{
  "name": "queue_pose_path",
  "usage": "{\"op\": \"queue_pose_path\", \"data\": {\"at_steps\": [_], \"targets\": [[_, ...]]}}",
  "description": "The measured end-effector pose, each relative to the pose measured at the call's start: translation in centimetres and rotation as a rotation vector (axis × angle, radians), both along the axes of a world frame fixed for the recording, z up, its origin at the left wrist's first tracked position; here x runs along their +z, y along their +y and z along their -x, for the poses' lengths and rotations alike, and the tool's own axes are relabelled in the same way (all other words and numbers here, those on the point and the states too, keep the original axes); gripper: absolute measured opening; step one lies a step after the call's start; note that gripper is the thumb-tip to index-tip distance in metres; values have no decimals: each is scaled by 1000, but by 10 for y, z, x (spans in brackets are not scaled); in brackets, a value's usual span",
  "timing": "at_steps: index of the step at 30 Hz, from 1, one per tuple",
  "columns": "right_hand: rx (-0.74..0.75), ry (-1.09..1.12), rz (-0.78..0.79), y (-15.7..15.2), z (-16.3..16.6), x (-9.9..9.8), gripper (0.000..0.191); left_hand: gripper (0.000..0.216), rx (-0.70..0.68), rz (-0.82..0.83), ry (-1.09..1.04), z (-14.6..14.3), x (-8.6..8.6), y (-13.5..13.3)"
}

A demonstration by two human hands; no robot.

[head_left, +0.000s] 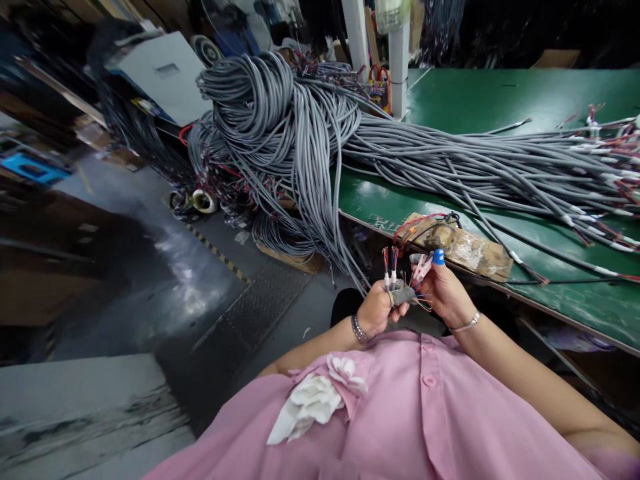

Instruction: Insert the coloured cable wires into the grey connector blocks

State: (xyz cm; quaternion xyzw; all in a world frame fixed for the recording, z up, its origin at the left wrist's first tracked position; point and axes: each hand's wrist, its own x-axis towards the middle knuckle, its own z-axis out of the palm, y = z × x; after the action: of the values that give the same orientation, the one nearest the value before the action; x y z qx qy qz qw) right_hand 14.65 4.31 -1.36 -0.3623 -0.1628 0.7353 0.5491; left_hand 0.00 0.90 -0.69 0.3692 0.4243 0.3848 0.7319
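Note:
Held upright in my left hand are grey cables with white-wrapped ends and thin coloured wires fanning out at the top. A dark grey cover sits on its thumb. Close beside it, my right hand wears a blue finger cover on the thumb and is closed on a small pale pink clip-like tool, whose exact kind I cannot make out. Loose coloured wires stick out between the two hands. Both hands are in front of the pink shirt, just off the bench edge.
A large heap of grey cables hangs over the green bench and stretches right, with stripped ends. On the bench edge lies a worn wooden block with wires. A white box stands at the back left; a metal ramp is on the floor.

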Motion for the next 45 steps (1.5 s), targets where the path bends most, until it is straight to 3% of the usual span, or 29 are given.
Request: {"op": "queue_pose_path", "data": {"at_steps": [9,14,29,39,45], "targets": [[162,49,-8,-8,-9,1,46,35,32,-41,37,5,11,-13],[107,-78,-79,-12,-9,4,29,36,100,-65,75,3,14,-16],[100,-212,-149,-15,-9,7,34,31,132,-46,51,-4,14,-11],[104,-126,-109,-12,-10,3,36,35,137,-13,80,-5,14,-8],[129,-47,4,-8,-7,6,42,36,139,-10,79,-7,16,-8]]}}
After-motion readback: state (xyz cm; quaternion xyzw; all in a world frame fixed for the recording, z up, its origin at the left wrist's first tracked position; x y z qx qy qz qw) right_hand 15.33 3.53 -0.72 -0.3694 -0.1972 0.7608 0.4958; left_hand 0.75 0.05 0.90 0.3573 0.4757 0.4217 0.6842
